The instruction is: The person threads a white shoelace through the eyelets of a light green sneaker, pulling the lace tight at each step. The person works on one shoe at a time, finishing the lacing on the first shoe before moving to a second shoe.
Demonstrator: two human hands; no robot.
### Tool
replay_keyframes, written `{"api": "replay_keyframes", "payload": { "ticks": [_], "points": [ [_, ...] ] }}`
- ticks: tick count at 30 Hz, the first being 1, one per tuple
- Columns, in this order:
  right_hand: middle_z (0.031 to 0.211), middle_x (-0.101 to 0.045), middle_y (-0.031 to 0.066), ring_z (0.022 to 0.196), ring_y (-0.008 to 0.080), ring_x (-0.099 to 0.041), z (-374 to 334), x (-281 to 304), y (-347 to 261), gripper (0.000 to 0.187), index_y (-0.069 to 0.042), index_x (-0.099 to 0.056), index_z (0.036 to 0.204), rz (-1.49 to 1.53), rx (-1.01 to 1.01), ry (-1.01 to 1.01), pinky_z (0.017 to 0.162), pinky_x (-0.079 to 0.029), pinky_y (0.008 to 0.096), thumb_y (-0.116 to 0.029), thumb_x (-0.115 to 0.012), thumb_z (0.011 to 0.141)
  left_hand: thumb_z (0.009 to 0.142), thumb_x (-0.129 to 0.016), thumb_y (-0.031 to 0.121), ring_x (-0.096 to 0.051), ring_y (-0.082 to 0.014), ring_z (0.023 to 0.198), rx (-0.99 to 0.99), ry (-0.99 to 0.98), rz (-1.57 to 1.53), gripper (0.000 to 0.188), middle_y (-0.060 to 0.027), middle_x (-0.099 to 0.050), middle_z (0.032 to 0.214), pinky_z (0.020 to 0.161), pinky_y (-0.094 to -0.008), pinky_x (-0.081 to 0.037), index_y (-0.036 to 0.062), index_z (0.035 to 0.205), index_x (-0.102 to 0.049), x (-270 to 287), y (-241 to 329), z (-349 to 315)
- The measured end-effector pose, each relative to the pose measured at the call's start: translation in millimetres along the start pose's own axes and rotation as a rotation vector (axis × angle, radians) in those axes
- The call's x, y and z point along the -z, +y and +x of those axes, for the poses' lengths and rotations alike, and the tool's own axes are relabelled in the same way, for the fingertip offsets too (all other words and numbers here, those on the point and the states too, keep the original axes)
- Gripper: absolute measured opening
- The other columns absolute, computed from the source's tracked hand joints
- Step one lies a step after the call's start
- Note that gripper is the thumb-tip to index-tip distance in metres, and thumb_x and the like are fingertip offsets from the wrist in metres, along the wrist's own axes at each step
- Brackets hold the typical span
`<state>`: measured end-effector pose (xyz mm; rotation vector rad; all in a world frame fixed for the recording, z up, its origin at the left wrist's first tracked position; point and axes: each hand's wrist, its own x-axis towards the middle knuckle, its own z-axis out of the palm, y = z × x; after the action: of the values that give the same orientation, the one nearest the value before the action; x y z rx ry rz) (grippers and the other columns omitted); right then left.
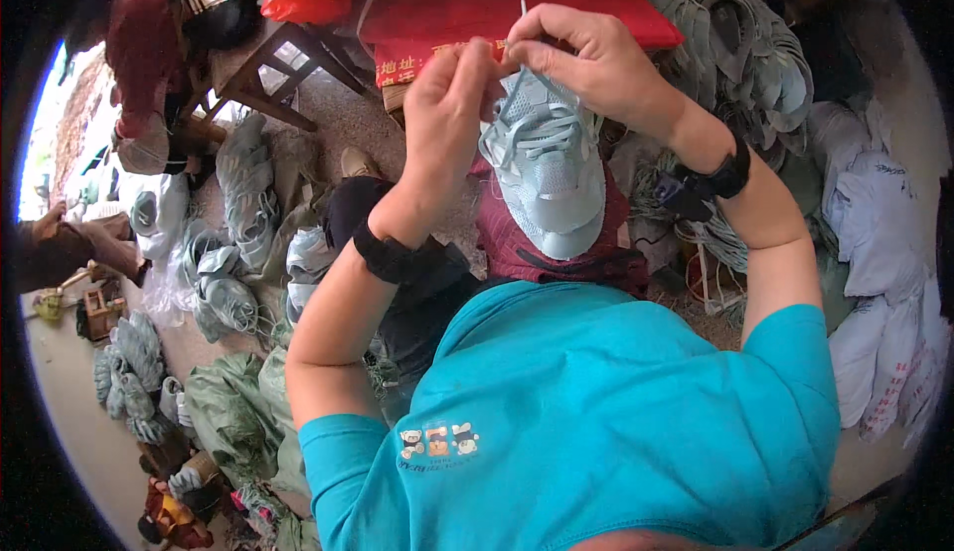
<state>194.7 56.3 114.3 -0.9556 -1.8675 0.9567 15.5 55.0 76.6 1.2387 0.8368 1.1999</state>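
Observation:
A pale grey-blue sneaker [553, 181] rests in front of me on dark red cloth, its toe pointing towards my body. Pale laces [542, 139] criss-cross its upper, and one strand runs up from the collar to my fingers. My right hand [586, 59] is closed in a pinch on the shoelace, and a thin pale end sticks up above the fingers. Close beside it, my left hand [452, 89] is also pinched on the shoelace; the exact spot is partly hidden by its fingers. Both hands are over the far end of the sneaker.
A red sheet with yellow print [437, 29] covers a surface beyond the hands. Bundled shoe uppers [243, 188] lie on the left, with more stacked shoe parts [740, 44] at far right. White sacks [879, 223] stand rightward. A wooden stool [263, 64] and other people are at left.

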Motion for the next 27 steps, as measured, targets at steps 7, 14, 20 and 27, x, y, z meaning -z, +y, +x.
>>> {"api": "replay_keyframes", "payload": {
  "ticks": [7,14,20,27],
  "points": [
    [0.093,-0.064,0.0032,0.090,0.0106,-0.062,6,-8,11,0.014,-0.004,-0.066,0.098,-0.340,0.190,0.171,0.078,-0.050,0.0258,-0.015,-0.064,0.091,0.099,-0.053,0.019,-0.062,-0.0118,0.088,0.099,-0.259,-0.118,0.027,-0.0059,-0.064,0.102,0.080,-0.0260,-0.051,-0.0026,0.115,-0.058,-7,-13,-10],
    [0.095,-0.067,0.0056,0.086,0.0084,-0.064,3,-9,11,0.017,-0.002,-0.062,0.107,0.210,-0.050,0.117,0.077,-0.052,0.0236,-0.014,-0.054,0.097,0.100,-0.049,0.019,-0.059,-0.0100,0.081,0.120,-0.249,-0.290,0.023,-0.0046,-0.063,0.095,0.072,-0.0223,-0.047,-0.0004,0.109,-0.059,-8,-11,-3],
    [0.089,-0.065,0.0063,0.059,0.0015,-0.049,-29,43,50,0.034,0.002,-0.045,0.128,0.334,-0.213,0.235,0.056,-0.044,0.0178,-0.013,-0.046,0.097,0.098,-0.051,0.019,-0.041,-0.0038,0.056,0.188,0.185,-0.212,0.019,0.0041,-0.050,0.070,0.048,-0.0190,-0.030,0.0045,0.098,-0.064,51,-27,9],
    [0.077,-0.062,0.0015,0.067,0.0049,-0.052,-75,50,87,0.018,-0.002,-0.055,0.107,0.023,-0.448,0.120,0.059,-0.042,0.0209,-0.016,-0.050,0.097,0.097,-0.056,0.022,-0.043,-0.0018,0.058,0.266,-0.016,0.313,0.024,0.0051,-0.056,0.070,0.052,-0.0186,-0.033,0.0032,0.098,-0.070,79,-40,-8]
  ]
}}
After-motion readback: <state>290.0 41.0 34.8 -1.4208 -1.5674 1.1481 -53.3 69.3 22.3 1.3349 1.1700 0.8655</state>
